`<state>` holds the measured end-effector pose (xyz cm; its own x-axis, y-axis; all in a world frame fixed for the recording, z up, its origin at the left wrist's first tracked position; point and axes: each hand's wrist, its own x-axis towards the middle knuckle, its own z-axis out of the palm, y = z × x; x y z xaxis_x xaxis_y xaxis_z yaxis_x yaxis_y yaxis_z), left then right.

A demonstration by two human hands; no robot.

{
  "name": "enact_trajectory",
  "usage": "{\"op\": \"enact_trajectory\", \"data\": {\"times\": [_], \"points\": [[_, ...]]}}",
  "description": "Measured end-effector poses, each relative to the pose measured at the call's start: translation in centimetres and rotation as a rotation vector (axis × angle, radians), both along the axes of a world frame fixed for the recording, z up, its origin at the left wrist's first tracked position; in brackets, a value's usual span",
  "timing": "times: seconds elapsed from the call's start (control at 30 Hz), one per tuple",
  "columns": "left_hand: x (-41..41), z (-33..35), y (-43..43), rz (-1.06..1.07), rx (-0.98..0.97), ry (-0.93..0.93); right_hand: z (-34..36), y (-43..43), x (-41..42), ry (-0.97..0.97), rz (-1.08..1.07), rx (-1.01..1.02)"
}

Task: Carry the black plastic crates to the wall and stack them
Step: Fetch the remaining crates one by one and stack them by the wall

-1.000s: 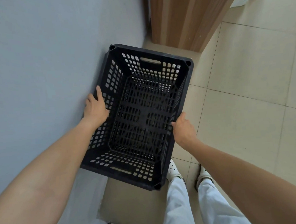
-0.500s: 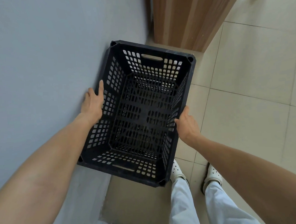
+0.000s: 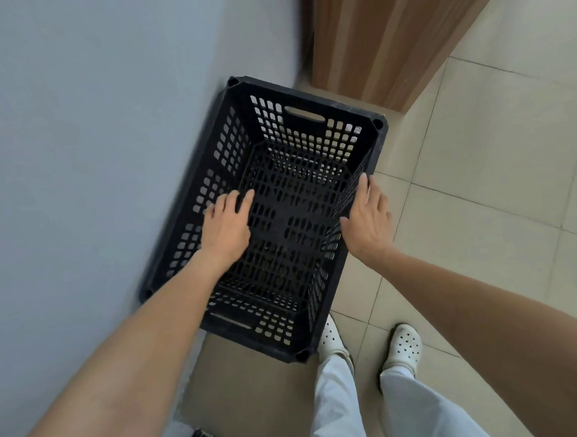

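Crate (image 3: pixel 306 139), 1, black plastic, rectangular, open-topped, walls pierced in grids, base slotted, oblong handle slot in each end, 1 long side against grey wall (image 3: pixel 90 146); left grip (image 3: pixel 225 227) spread above its left wall, holding nothing; right grip (image 3: pixel 368 225) straight-fingered at right rim.

Head-worn camera looks steeply down, close above the floor (image 3: pixel 480 179).

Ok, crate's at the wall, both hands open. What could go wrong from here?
Neither the left hand nor the right hand grips the black plastic crate, so a lift now could slip.
The crate's left side sits against the wall, and the left hand could get pinched there.
Its near corner is close to the white shoe, which a drop could hit.
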<state>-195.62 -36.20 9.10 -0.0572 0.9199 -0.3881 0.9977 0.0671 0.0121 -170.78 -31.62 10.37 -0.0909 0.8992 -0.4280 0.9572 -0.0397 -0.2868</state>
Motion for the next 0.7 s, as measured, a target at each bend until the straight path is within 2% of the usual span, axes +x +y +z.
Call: {"op": "enact_trajectory", "data": {"times": [0.07,0.13,0.23,0.3,0.37,0.47,0.6,0.7], "points": [[3.1,0.0,0.8,0.085,0.012,-0.111,-0.5,1.6,-0.4,-0.053,0.216,0.101],[6.9,0.2,1.8,0.223,0.004,-0.307,-1.3,3.2,-0.4,-0.078,0.372,0.124],[13.4,0.4,2.5,0.434,-0.065,-0.615,-2.3,6.8,0.7,-0.084,0.416,0.173],[17.3,0.0,3.0,0.479,-0.099,-0.698,-2.9,10.1,1.6,-0.087,0.449,0.231],[20.2,-0.8,4.4,0.491,-0.08,-0.68,-3.5,13.8,2.5,-0.113,0.501,0.229],[23.0,-2.1,7.2,0.558,0.047,-0.581,-4.5,17.5,3.6,-0.107,0.639,0.211],[24.1,-3.8,8.6,0.535,0.201,-0.324,-5.5,17.9,4.3,-0.048,0.685,0.302],[23.8,-3.9,8.6,0.542,0.205,-0.336,-5.7,18.3,4.4,-0.036,0.709,0.299]]}}
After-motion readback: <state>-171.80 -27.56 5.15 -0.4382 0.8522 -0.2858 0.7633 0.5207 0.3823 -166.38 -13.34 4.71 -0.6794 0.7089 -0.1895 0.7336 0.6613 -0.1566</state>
